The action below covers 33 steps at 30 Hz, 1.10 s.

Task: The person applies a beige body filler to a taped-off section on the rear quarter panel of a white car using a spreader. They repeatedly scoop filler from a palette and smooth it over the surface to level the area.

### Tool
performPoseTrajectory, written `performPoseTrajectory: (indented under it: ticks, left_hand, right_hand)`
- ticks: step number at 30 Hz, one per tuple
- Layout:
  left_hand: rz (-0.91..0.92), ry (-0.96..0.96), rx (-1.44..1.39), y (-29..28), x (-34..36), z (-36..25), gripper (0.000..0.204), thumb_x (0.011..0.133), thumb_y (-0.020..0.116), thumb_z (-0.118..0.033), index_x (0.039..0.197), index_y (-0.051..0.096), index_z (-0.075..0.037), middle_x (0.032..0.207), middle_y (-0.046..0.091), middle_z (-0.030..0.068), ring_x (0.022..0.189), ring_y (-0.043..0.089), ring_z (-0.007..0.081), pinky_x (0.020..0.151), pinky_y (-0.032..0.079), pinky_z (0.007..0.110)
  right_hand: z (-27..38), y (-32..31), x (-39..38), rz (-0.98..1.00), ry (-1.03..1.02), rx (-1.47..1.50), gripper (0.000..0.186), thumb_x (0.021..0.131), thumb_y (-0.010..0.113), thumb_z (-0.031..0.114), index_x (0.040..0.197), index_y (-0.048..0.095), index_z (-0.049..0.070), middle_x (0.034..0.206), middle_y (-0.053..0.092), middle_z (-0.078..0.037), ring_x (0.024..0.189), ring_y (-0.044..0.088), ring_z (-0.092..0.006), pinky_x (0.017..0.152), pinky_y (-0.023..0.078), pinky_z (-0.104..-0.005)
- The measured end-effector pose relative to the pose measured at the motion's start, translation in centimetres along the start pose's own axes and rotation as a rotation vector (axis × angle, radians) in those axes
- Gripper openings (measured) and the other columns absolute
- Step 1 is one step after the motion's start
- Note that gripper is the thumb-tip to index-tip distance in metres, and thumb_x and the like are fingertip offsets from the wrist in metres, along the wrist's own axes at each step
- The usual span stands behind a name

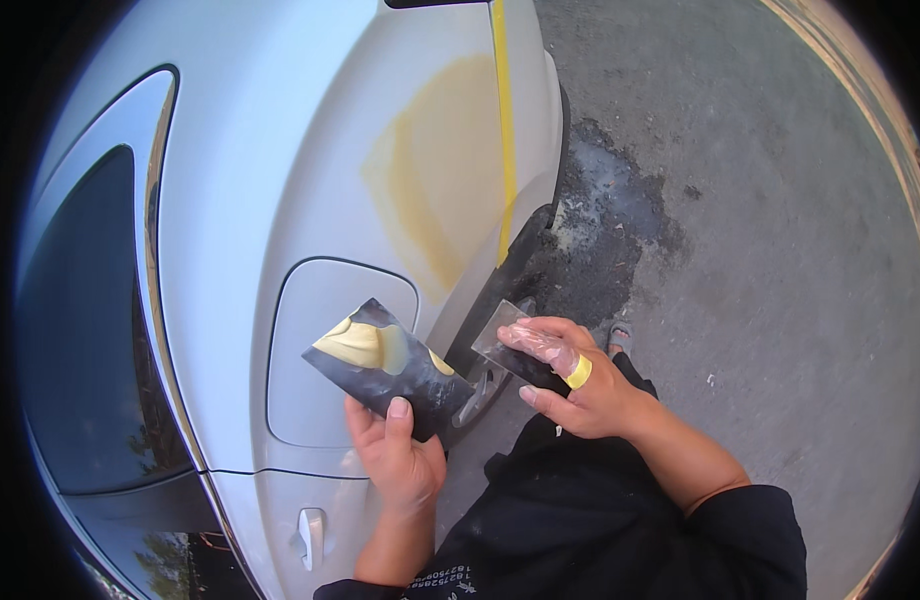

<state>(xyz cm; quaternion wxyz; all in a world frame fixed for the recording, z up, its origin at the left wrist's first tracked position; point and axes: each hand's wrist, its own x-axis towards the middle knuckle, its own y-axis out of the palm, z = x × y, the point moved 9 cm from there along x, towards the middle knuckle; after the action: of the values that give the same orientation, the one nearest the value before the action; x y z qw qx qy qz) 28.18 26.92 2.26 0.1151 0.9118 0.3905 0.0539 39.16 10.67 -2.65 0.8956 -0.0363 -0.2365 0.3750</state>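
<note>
At seven o'clock, our left hand clamps a dark board, thumb on top; at four, our right hand, apart from it, grips a scraper under film-wrapped fingers. White car panel curves from nine to twelve, a yellowish patch near twelve; grey pavement lies towards three, a dark stain at two. Our board's long axis runs ten to four, its putty towards ten; the scraper's edge points to ten.

Grey pavement carries a dark, seemingly wet patch — and a sandalled foot.
</note>
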Motion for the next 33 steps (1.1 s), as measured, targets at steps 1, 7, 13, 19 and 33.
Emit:
performPoseTrajectory:
  ticks: [1, 7, 13, 19, 33]
  left_hand:
    - [-0.002, 0.031, 0.028, 0.1, -0.1, 0.1, 0.047, 0.088, 0.048, 0.005, 0.134, 0.038, -0.001, 0.126, 0.052, 0.0124, 0.115, 0.053, 0.0239, 0.100, 0.042, 0.040]
    - [-0.050, 0.135, 0.152, 1.6, -1.4, 0.2, 0.046, 0.089, 0.047, 0.006, 0.134, 0.038, 0.000, 0.127, 0.052, 0.0128, 0.114, 0.053, 0.0230, 0.100, 0.042, 0.040]
    - [-0.130, 0.304, 0.254, 0.1, -2.1, -2.2, 0.049, 0.091, 0.048, 0.003, 0.137, 0.033, 0.000, 0.127, 0.051, 0.0147, 0.115, 0.053, 0.0254, 0.100, 0.043, 0.042]
    - [-0.120, 0.296, 0.307, -0.8, -2.6, -2.6, 0.050, 0.090, 0.048, 0.002, 0.138, 0.033, 0.000, 0.128, 0.051, 0.0147, 0.116, 0.052, 0.0263, 0.102, 0.041, 0.042]
    - [-0.153, 0.218, 0.294, -3.6, -3.1, -2.4, 0.054, 0.090, 0.047, 0.002, 0.141, 0.030, 0.001, 0.131, 0.048, 0.0160, 0.119, 0.050, 0.0276, 0.105, 0.037, 0.043]
  right_hand:
    - [1.0, -0.6, 0.4, -0.036, -0.018, -0.046, 0.056, 0.077, 0.067, 0.010, 0.131, 0.050, 0.010, 0.132, 0.054, -0.005, 0.124, 0.045, -0.0273, 0.094, 0.037, -0.0426]
    - [3.9, 0.3, 1.9, -0.006, -0.231, -0.311, 0.042, 0.077, 0.066, 0.011, 0.120, 0.060, 0.011, 0.129, 0.056, -0.002, 0.120, 0.049, -0.0229, 0.087, 0.038, -0.0456]
    - [-3.8, 1.5, 1.0, -0.004, -0.078, -0.205, 0.034, 0.085, 0.057, 0.009, 0.119, 0.060, 0.014, 0.126, 0.059, 0.004, 0.117, 0.051, -0.0228, 0.090, 0.036, -0.0481]
    - [-5.0, 3.5, 3.6, -0.106, -0.255, -0.523, 0.034, 0.083, 0.060, 0.012, 0.116, 0.062, 0.021, 0.130, 0.055, 0.007, 0.120, 0.048, -0.0186, 0.093, 0.035, -0.0470]
    - [-7.7, 7.4, 2.3, -0.156, -0.239, -0.505, 0.032, 0.084, 0.060, 0.016, 0.114, 0.064, 0.026, 0.131, 0.054, 0.010, 0.124, 0.045, -0.0150, 0.094, 0.034, -0.0485]
